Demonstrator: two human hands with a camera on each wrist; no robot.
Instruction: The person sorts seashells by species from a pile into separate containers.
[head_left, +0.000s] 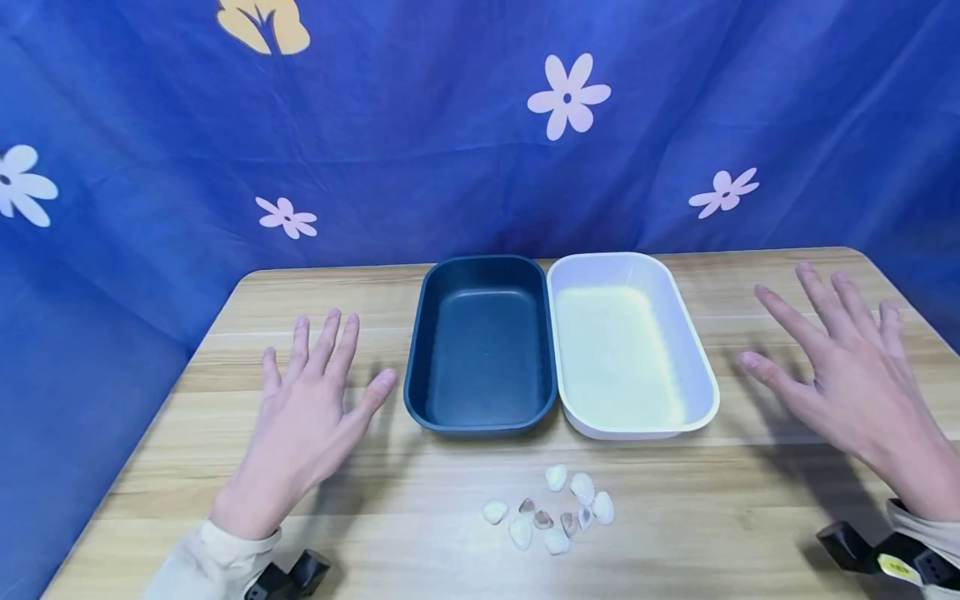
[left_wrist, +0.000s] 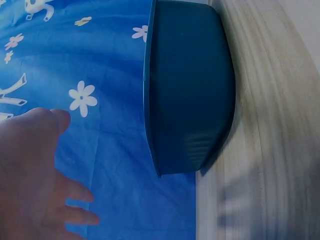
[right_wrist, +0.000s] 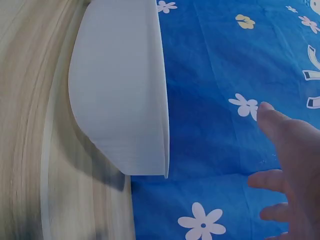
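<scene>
My left hand (head_left: 303, 417) hovers over the table's left side, fingers spread, holding nothing. Nearest to it is a dark blue tray (head_left: 480, 429), whose outer wall also fills the middle of the left wrist view. On the right, my right hand (head_left: 855, 383) is likewise spread and bare above the wood. A white tray (head_left: 630, 432) stands between it and the dark one, the two trays side by side with rims touching or nearly so. In front of them lie several small seashells, among them a white ribbed shell (head_left: 582, 488) and a brownish shell (head_left: 543, 520).
A light wood-grain table (head_left: 405, 533) carries everything. Behind it hangs a blue curtain (head_left: 420, 125) with flower prints, close to the table's back edge. Black wrist devices (head_left: 873, 554) sit at both cuffs.
</scene>
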